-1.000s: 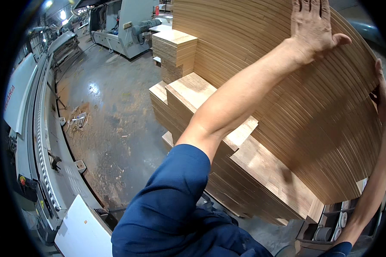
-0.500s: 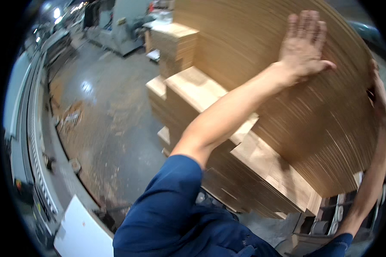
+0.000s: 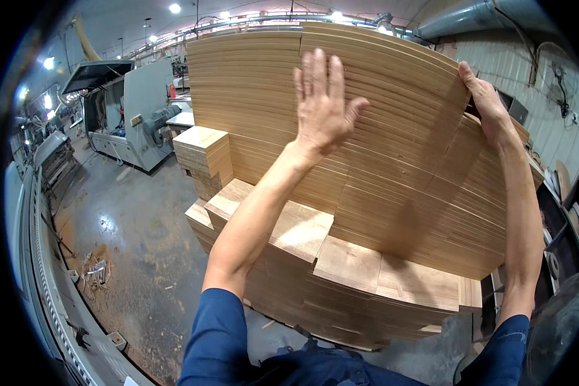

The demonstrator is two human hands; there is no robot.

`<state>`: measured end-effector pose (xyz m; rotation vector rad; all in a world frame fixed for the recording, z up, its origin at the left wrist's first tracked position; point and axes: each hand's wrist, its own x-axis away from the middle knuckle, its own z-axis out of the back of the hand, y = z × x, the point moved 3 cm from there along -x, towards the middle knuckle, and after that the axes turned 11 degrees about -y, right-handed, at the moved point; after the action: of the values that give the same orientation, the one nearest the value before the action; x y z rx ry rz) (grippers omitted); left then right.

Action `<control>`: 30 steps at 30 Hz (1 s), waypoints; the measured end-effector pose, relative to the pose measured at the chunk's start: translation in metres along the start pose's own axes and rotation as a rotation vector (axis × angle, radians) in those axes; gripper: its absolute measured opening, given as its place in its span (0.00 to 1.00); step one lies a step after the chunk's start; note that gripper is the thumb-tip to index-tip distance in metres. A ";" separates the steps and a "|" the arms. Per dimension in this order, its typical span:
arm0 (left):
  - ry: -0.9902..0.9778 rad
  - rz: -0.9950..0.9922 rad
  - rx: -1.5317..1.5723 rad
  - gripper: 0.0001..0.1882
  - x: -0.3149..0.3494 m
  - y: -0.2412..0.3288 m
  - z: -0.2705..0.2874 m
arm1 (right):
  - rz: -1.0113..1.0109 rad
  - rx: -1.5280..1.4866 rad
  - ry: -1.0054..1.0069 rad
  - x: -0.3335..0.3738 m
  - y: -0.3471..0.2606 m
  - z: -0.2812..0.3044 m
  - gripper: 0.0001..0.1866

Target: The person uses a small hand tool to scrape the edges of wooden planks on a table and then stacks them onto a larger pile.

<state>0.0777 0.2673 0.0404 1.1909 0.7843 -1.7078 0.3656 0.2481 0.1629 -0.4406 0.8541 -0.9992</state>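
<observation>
A tall stack of thin wooden boards point(image 3: 399, 154) fills the middle, its layered edges facing me. My left hand point(image 3: 325, 106) lies flat against its upper front, fingers stretched upward and thumb out to the right; nothing is in it. At the stack's upper right end, my right hand point(image 3: 492, 109) grips the board ends, its thumb up by the top corner. Its other fingers are mostly hidden behind the boards. Lower, stepped piles of boards point(image 3: 347, 260) stand in front of the tall stack, below my forearms.
A grey machine point(image 3: 138, 103) with a raised cover stands at the far left. Scraps point(image 3: 96, 273) and sawdust lie on the concrete floor point(image 3: 141, 225). A long metal rail point(image 3: 42, 257) runs along the left side. Dark shelves with round rolls point(image 3: 553, 264) stand at right, below a corrugated wall.
My view has turned and levelled, so the stack now stands more upright and its top edge shows. My left hand is still flat on the front, my right hand still at the right end.
</observation>
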 end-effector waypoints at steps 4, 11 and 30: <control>0.092 0.262 0.072 0.43 -0.049 -0.045 0.045 | 0.025 0.023 0.029 -0.002 0.006 0.003 0.42; -0.429 0.247 0.037 0.24 -0.110 -0.079 0.064 | 0.071 -0.008 0.117 0.003 0.000 0.007 0.32; -0.248 0.273 0.787 0.19 -0.107 0.007 0.064 | -0.066 -0.454 0.151 0.008 0.037 0.083 0.15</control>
<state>0.0753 0.2427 0.1629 1.4604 -0.2401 -1.9296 0.4542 0.2551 0.1848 -0.7898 1.2155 -0.9038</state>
